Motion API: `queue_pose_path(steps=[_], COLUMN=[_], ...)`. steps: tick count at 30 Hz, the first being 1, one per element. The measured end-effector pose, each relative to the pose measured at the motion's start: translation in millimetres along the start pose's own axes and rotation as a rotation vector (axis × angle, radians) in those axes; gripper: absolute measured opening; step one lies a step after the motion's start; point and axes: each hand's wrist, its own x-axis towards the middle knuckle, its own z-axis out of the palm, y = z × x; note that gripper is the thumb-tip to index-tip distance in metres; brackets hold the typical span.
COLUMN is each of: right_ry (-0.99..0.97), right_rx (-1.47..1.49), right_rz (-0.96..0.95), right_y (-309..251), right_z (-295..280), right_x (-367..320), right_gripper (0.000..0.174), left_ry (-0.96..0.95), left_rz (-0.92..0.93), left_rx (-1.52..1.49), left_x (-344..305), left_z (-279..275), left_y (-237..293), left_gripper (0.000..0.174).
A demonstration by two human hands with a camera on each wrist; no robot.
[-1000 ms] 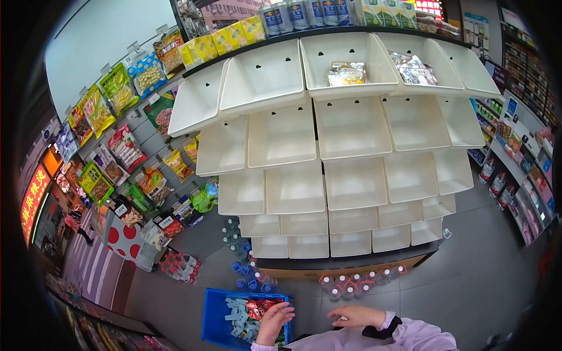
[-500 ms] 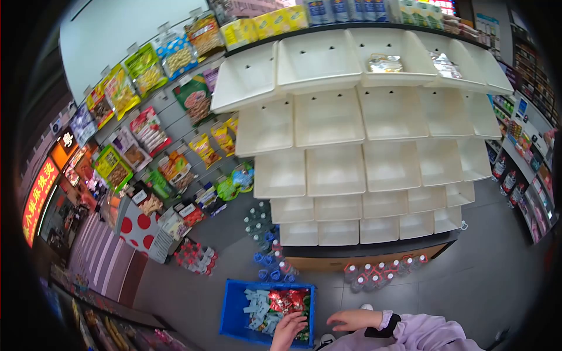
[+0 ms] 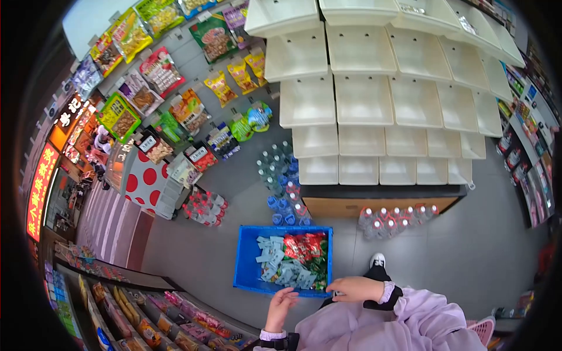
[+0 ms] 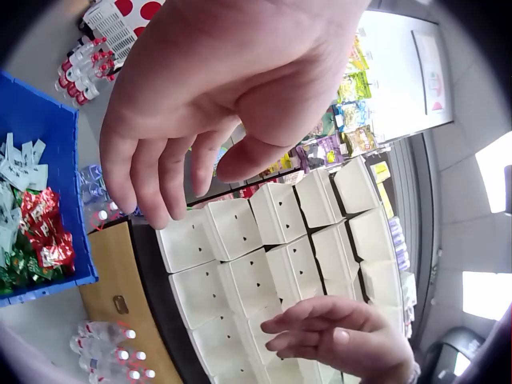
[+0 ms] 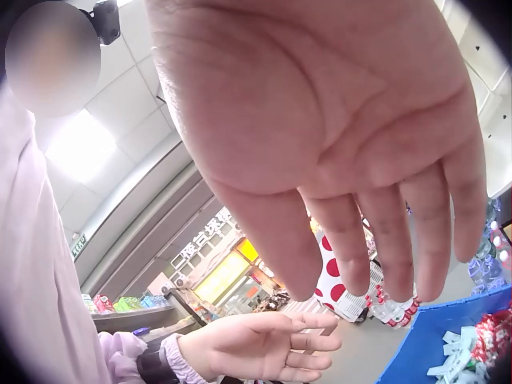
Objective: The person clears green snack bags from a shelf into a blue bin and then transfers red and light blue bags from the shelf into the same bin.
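Observation:
A blue crate stands on the floor in the head view, holding light-blue packets, red packets and green ones. The left hand hovers by the crate's near edge, fingers relaxed and holding nothing. Beside it, the right hand is at the crate's near right corner, palm down and empty. In the left wrist view the left hand has loosely bent fingers, with the right hand across from it. The right wrist view shows the right hand's fingers extended, the left hand palm up.
Tiered white bins rise on a black and wood base. Bottles stand before it, more bottles at its left. Hanging snack bags line the left wall; a snack shelf runs along the lower left. A shoe is near the crate.
The head view has tilted down and turned left, so the bins sit higher and the whole crate shows. Both hands remain empty, the left now at the crate's near edge instead of over its contents.

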Motion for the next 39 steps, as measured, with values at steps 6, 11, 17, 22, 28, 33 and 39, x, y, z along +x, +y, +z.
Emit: queue_pose_path(steps=[6,11,17,22,28,33,39], right_ry=[0.004,0.026,0.061,0.034,0.017,-0.015,-0.046], right_rx=[-0.006,0.044,0.058,0.102,0.149,0.176,0.158], right_rz=[0.119,0.155,0.179,0.203,0.232,0.253,0.271], right_y=[-3,12,35,58,93,93,87], right_z=[7,1,-22,-45,-43,-49,-47], right_x=[-12,-24,-28,-33,-38,-32,-19], right_gripper=[0.031,0.03,0.029,0.029,0.03,0.031,0.03], left_ry=[-0.017,-0.075,-0.108,-0.124,-0.129,-0.126,-0.105], left_rz=[-0.053,-0.073,-0.107,-0.152,-0.158,-0.183,-0.216], left_rx=[0.107,0.118,0.154,0.167,0.168,0.164,0.137], left_x=[7,26,46,71,87,89,83], left_z=[-15,3,38,66,96,89,77], left_y=[-20,-18,-1,-3,1,-7,-5], left_gripper=[0.029,0.03,0.029,0.029,0.031,0.03,0.031])
